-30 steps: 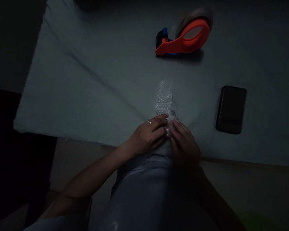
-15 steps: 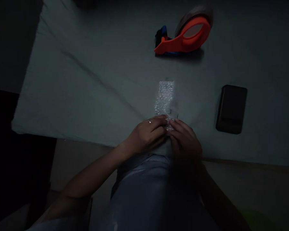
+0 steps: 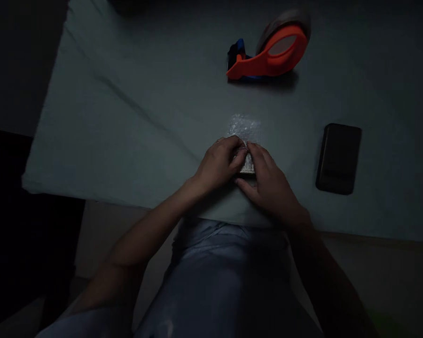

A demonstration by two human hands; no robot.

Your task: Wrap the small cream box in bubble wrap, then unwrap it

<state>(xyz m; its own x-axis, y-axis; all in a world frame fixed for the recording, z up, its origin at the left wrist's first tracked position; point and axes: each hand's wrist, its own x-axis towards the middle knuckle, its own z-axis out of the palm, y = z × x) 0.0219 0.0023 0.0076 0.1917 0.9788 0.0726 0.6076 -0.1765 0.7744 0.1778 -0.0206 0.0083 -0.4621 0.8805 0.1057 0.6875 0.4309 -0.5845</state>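
A short piece of bubble wrap (image 3: 245,124) lies on the table in front of me, its near end folded over into a small bundle between my hands. My left hand (image 3: 220,162) has its fingers bent over the bundle's left side, thumb pressing near the middle. From the right, my right hand (image 3: 270,185) grips the same bundle, fingertips on top and thumb at its near edge. A dark line shows along that near edge; what the wrap encloses, if anything, I cannot make out in the dim light.
An orange and blue tape dispenser (image 3: 268,61) with a roll of tape stands beyond the wrap. To the right lies a dark rectangular object (image 3: 339,158) with rounded corners. A pale cloth covers the table (image 3: 127,155), whose near edge runs just before my body.
Both hands have moved away from my body, along the wrap. Less of the flat wrap shows beyond them, and the folded bundle is now visible between them.
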